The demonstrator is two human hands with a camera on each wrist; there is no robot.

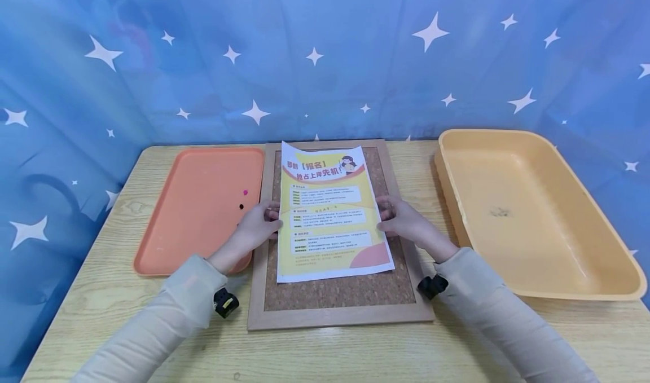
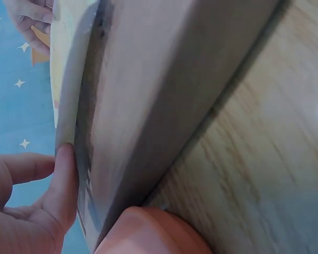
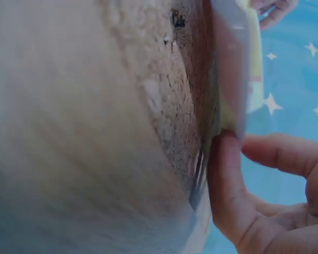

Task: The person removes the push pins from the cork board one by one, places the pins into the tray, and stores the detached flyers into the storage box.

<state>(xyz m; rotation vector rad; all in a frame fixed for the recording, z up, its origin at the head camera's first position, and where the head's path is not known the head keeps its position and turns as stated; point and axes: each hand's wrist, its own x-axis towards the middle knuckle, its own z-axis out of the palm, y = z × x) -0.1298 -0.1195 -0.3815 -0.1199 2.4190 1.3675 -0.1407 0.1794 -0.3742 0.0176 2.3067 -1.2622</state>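
A yellow and white printed flyer (image 1: 330, 230) lies over the framed cork board (image 1: 340, 298), its top left corner curling up. My left hand (image 1: 258, 224) pinches the flyer's left edge between thumb and fingers. On the opposite edge, my right hand (image 1: 406, 220) pinches the paper at about the same height. Both wrist views show the flyer's side edge raised off the cork, with the left thumb and fingers (image 2: 66, 164) on one side and the right fingers (image 3: 228, 159) on the other. Part of the cork is hidden beneath the paper.
Left of the board is an orange tray (image 1: 203, 202) holding a pink pushpin (image 1: 246, 192) and a black pushpin (image 1: 241, 206). A deep yellow bin (image 1: 538, 214) stands to the right. Behind the wooden table (image 1: 325, 355) hangs a blue star-patterned cloth (image 1: 325, 78).
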